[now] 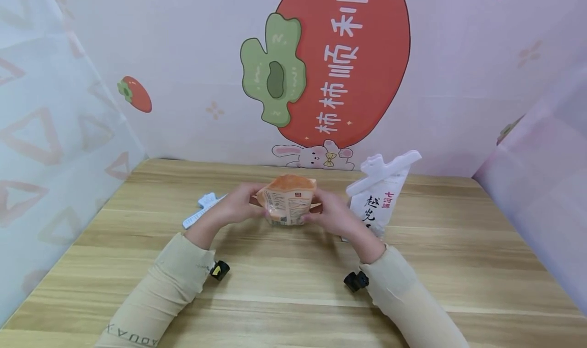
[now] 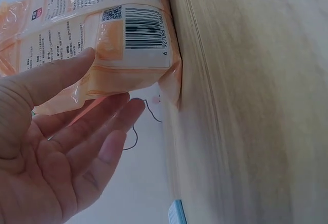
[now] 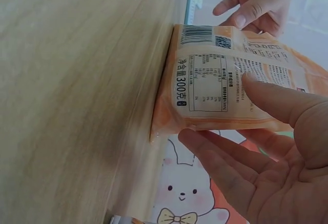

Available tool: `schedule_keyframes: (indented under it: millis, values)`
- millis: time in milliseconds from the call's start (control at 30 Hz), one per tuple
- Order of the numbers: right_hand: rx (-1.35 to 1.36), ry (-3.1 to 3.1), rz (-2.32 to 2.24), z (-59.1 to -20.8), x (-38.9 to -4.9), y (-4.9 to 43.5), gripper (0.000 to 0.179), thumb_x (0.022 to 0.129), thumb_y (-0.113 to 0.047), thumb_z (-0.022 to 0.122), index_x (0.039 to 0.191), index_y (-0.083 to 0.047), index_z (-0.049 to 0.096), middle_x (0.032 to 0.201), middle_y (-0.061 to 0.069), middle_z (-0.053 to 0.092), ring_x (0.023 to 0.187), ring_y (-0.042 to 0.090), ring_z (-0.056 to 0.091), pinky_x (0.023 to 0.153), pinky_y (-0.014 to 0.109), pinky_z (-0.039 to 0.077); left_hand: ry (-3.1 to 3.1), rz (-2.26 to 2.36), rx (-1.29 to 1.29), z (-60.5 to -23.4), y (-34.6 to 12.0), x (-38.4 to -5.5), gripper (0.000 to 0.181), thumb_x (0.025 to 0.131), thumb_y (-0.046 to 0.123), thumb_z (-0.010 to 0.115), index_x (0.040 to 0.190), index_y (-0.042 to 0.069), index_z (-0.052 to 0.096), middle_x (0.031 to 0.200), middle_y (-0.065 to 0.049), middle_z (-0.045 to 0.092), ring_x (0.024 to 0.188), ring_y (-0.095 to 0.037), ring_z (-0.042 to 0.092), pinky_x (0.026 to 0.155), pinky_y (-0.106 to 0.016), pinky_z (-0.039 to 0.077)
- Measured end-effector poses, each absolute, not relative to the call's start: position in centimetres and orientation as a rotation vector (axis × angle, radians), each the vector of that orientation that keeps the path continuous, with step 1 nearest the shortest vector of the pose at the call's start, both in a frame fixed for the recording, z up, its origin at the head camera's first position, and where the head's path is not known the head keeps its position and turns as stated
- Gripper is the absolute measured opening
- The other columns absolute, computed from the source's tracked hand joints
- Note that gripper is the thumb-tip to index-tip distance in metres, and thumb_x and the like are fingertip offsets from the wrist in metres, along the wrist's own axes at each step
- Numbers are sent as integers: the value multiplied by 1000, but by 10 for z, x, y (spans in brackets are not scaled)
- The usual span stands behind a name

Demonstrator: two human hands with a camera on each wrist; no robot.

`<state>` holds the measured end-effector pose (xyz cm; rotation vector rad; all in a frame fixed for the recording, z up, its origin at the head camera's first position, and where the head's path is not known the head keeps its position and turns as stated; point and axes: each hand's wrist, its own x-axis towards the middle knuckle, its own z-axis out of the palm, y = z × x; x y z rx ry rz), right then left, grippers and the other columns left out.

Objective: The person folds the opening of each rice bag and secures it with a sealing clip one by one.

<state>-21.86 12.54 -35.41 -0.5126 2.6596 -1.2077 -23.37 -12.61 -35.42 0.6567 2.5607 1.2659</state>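
An orange and cream plastic food bag stands upright on the wooden table, its printed back with a barcode towards me. My left hand holds its left side, the thumb on the printed face and the fingers behind. At the opposite side my right hand grips it likewise, as the right wrist view of the bag shows. Left of the left hand lies a light-blue sealing clip, partly hidden by the forearm. Behind the right hand stands a white bag with a white sealing clip across its top.
The wooden table runs back to a pale wall printed with a big red persimmon and a rabbit. Side panels close off the left and right. A small black device sits at each wrist.
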Motion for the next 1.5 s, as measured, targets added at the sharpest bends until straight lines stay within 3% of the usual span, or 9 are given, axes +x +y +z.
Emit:
schedule_keyframes:
  millis: [300, 633, 900, 1167, 1500]
  values:
    - [-491, 2655, -1203, -353, -219, 122, 49, 87, -5, 75, 132, -6, 58, 128, 13, 66, 113, 28, 66, 97, 42, 55, 2500, 1284, 602, -356, -128, -237, 57, 83, -1, 77, 136, 7, 59, 132, -17, 63, 105, -29, 70, 88, -38, 59]
    - [-505, 2647, -1199, -353, -215, 124, 48, 85, -4, 77, 130, -7, 60, 125, 12, 67, 111, 27, 67, 96, 41, 55, 2457, 1308, 586, -356, -130, -232, 52, 82, -1, 78, 131, 1, 61, 130, -21, 63, 105, -32, 71, 90, -39, 58]
    - [-535, 2631, -1177, -352, -209, 128, 46, 85, -4, 77, 128, -6, 61, 125, 12, 68, 111, 28, 68, 95, 40, 55, 2443, 1313, 589, -357, -129, -224, 40, 81, 0, 79, 118, -1, 65, 121, -20, 67, 103, -32, 71, 89, -39, 58]
    - [-533, 2598, -1157, -353, -200, 133, 45, 86, -7, 76, 129, -8, 61, 126, 10, 68, 112, 27, 67, 97, 42, 55, 2470, 1249, 588, -356, -126, -212, 45, 82, 5, 79, 125, 3, 64, 125, -16, 67, 106, -28, 71, 90, -38, 58]
    - [-568, 2559, -1180, -353, -187, 141, 44, 85, -6, 77, 127, -5, 62, 124, 13, 69, 110, 27, 68, 96, 40, 56, 2520, 1220, 642, -355, -121, -199, 41, 78, 7, 84, 116, 3, 68, 116, -14, 70, 97, -25, 73, 82, -31, 60]
